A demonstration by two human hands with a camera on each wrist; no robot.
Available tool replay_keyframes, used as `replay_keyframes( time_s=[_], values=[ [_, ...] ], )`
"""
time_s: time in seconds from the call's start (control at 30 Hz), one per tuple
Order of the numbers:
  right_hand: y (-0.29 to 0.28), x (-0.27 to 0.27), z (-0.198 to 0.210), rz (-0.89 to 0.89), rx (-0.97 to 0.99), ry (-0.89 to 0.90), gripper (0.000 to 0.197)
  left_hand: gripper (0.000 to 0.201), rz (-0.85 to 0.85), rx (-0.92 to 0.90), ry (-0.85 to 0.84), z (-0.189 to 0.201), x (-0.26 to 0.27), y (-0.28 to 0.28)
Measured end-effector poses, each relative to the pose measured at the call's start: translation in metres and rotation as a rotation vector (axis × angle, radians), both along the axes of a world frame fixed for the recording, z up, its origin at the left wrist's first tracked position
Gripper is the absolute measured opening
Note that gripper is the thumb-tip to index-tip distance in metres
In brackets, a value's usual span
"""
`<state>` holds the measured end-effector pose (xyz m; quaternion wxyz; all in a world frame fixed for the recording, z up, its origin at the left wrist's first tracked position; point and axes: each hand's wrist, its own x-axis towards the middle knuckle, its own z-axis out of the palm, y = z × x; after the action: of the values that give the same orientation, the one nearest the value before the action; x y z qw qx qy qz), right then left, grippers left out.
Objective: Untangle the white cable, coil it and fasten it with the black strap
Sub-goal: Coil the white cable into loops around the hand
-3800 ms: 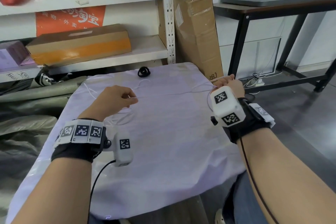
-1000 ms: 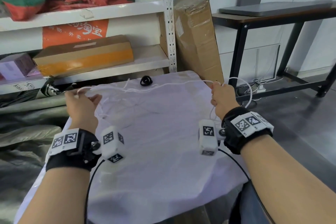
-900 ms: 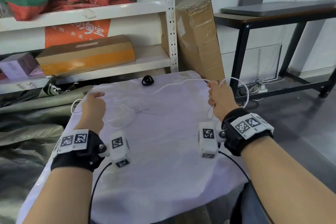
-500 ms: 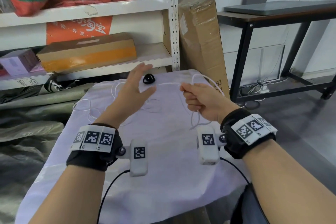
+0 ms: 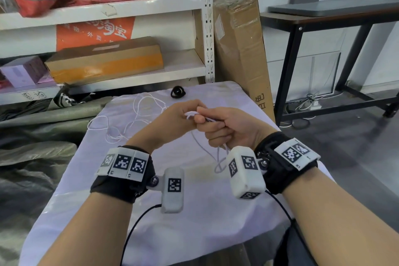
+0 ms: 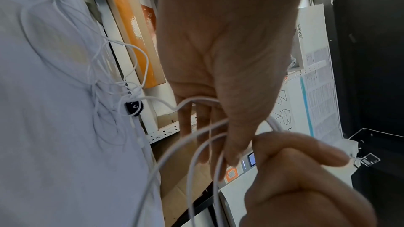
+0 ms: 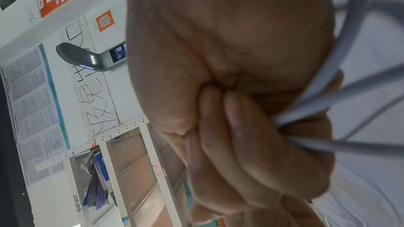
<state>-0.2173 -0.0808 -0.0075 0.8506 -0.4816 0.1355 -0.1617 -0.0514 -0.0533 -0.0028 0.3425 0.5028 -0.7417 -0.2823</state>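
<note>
Above the near half of the worktop the right hand is fisted around several loops of the white cable, the left hand pinches it alongside, loose tangles trail beyond, and the black strap lies at the far edge.

Head view downward over table; wrist views close, sharing cable.

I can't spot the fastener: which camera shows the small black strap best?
The head view: the small black strap lies whole and untouched at the table's far edge. The left wrist view shows it among cable loops; the right wrist view misses it.
</note>
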Motion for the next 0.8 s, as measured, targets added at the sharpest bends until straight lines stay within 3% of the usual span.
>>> replay_keyframes(
  time_s=[0.17, 0.23, 0.3, 0.4, 0.47, 0.6, 0.7, 0.8],
  values=[
    [-0.006, -0.003, 0.002, -0.177, -0.031, -0.006, 0.034, 0.001, 0.278, -0.193, -0.155, -0.003, 0.008, -0.008],
    [-0.007, -0.006, 0.003, -0.236, -0.035, -0.036, 0.034, 0.007, 0.356, -0.245, -0.292, -0.007, 0.015, -0.012],
    [-0.008, -0.007, 0.003, -0.259, -0.022, -0.067, 0.033, 0.013, 0.408, -0.224, -0.376, -0.011, 0.023, -0.016],
    [-0.009, -0.007, -0.001, -0.293, 0.018, -0.082, 0.031, 0.016, 0.44, -0.136, -0.369, -0.015, 0.034, -0.02],
    [-0.009, -0.006, -0.002, -0.325, 0.061, -0.057, 0.03, 0.014, 0.446, -0.071, -0.236, -0.016, 0.036, -0.02],
    [-0.011, -0.008, -0.002, -0.319, 0.007, 0.101, 0.026, 0.022, 0.373, 0.07, 0.319, -0.015, 0.036, -0.014],
    [-0.011, -0.009, -0.003, -0.284, -0.08, 0.197, 0.025, 0.025, 0.285, 0.142, 0.604, -0.009, 0.03, -0.01],
    [-0.009, -0.01, -0.001, -0.243, -0.119, 0.242, 0.032, 0.032, 0.191, 0.206, 0.696, -0.004, 0.027, -0.006]
  ],
)
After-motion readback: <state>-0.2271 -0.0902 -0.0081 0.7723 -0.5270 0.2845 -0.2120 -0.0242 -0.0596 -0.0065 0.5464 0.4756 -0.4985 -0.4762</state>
